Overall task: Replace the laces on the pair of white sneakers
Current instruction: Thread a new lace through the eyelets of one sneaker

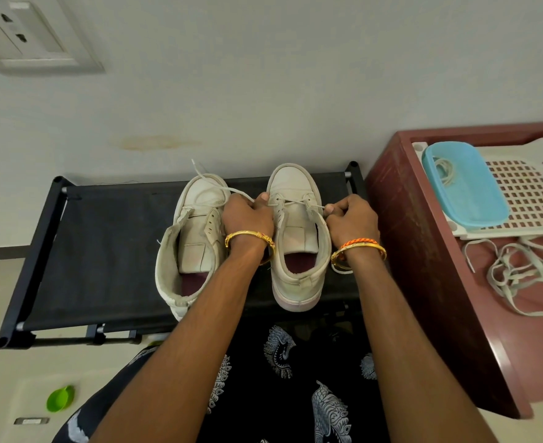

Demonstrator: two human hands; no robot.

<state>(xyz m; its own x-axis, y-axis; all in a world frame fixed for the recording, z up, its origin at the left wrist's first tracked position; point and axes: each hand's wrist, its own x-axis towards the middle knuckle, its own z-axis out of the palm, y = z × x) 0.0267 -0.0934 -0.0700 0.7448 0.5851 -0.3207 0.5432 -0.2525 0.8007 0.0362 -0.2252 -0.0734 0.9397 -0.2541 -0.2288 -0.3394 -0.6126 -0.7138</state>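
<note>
Right sneaker (297,238) lace (295,203) is pinched in curled fingers of left hand (248,215) and right hand (351,219).

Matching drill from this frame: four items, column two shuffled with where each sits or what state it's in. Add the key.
1. right sneaker
2. left sneaker
3. blue container
4. loose laces

A. heaped on the red-brown table top
B. on the white perforated tray
C. eyelets unlaced, on the black rack
D. lace through its lowest eyelets, an end pinched in each of the hands

Pairs: 1-D, 2-C, 3-B, 4-A
</note>
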